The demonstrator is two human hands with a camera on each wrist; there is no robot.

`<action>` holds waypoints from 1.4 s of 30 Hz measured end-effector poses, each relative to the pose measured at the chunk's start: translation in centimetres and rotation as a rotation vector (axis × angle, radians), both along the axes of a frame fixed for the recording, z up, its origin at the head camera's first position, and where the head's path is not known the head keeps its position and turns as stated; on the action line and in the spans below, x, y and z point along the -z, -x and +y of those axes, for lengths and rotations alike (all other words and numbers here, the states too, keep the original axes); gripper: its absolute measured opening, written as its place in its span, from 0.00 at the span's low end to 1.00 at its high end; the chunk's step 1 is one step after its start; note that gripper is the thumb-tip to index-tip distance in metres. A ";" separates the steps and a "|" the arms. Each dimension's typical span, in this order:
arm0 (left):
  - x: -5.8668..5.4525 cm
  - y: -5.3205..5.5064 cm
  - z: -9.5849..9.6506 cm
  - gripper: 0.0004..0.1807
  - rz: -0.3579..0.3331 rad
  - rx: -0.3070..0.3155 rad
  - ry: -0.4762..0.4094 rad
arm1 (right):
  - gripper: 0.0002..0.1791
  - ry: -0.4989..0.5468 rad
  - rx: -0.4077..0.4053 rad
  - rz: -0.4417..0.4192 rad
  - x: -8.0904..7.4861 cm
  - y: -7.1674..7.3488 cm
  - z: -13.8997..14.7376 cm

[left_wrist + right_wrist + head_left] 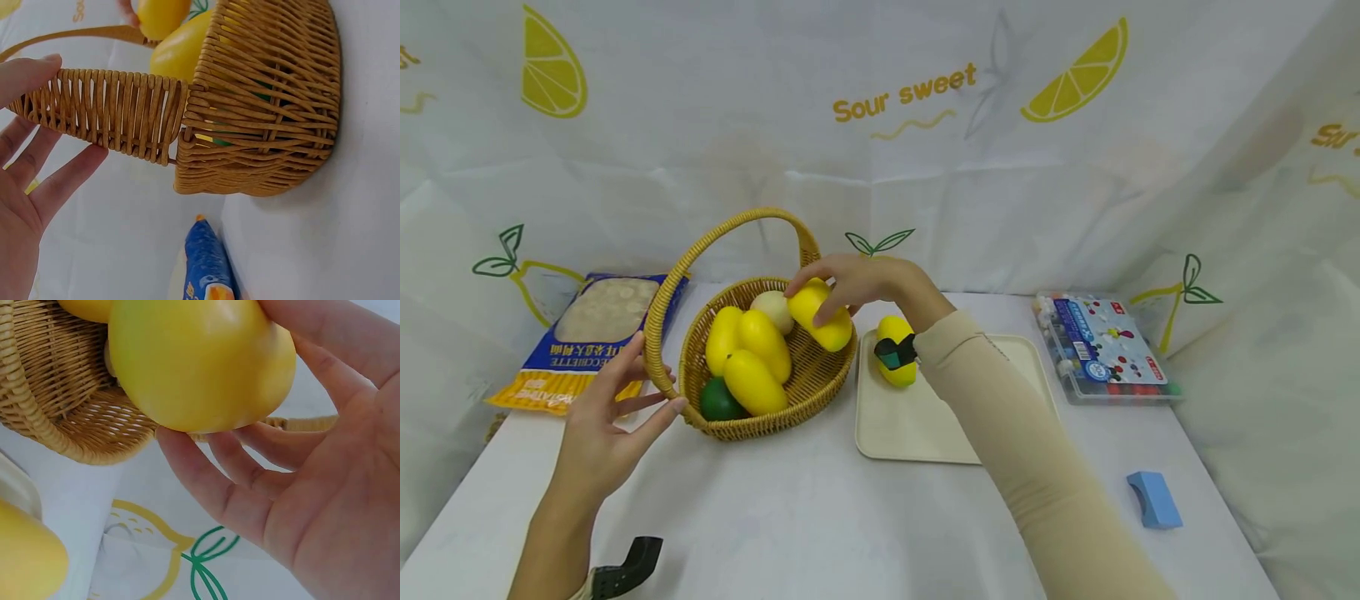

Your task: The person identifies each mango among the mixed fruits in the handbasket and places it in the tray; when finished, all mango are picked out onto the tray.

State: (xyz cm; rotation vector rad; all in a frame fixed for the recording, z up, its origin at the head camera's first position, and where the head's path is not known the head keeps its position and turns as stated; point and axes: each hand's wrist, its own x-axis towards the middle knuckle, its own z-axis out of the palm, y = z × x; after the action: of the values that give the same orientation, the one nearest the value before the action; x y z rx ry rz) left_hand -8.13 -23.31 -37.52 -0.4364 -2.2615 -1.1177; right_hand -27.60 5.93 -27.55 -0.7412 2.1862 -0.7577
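A: What was hard to make out there?

B: The person's right forearm in its beige sleeve [1022,450] crossed the cream tray [917,417] and hid part of it. A dark strap on the wrist covered the middle of the yellow mango [897,363] lying on that tray. The green fruit [718,402] in the basket was half buried under yellow ones, so its kind could not be told. The pale round fruit [772,310] at the back showed only its top. The left wrist view cut off most of the basket's contents.

A: And the containers?

B: The wicker basket [820,375] stood on the white table [820,517], just left of the tray. It held three yellow mangoes [752,358] packed side by side, the green fruit below them and the pale one behind. The tray carried the single mango.

A: The hands?

B: The right hand [857,283] gripped another yellow mango [820,315], fingers curled over its top and thumb on its side, above the basket's right rim. The left hand [606,417] was spread, fingers straight and relaxed, fingertips resting against the lower part of the basket handle [658,333] without closing round it.

A: Anything else on the table?

B: A blue pasta bag [591,333] lay behind the basket to the left, a clear box of coloured pens [1101,346] lay right of the tray, and a blue block [1153,498] sat near the right edge.
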 end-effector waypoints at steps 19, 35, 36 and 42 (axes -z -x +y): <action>0.0 0.1 0.0 0.56 0.008 0.011 0.003 | 0.30 0.177 0.133 0.110 -1.6 -1.2 9.8; 0.1 0.0 -0.1 0.57 0.019 0.016 -0.001 | 0.36 0.246 0.334 0.114 0.5 -2.8 18.3; 0.1 0.0 -0.1 0.56 0.020 0.015 -0.001 | 0.36 0.247 0.336 0.110 0.8 -2.9 18.6; 0.0 -0.1 0.0 0.56 0.008 0.001 0.001 | 0.40 0.219 0.356 0.085 2.8 -3.4 20.0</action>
State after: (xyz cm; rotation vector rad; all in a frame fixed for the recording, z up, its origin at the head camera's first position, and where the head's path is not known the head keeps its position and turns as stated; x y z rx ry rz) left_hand -8.01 -23.29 -37.48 -0.4420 -2.2553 -1.1128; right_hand -24.17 25.94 -30.38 -0.4991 2.3690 -1.1796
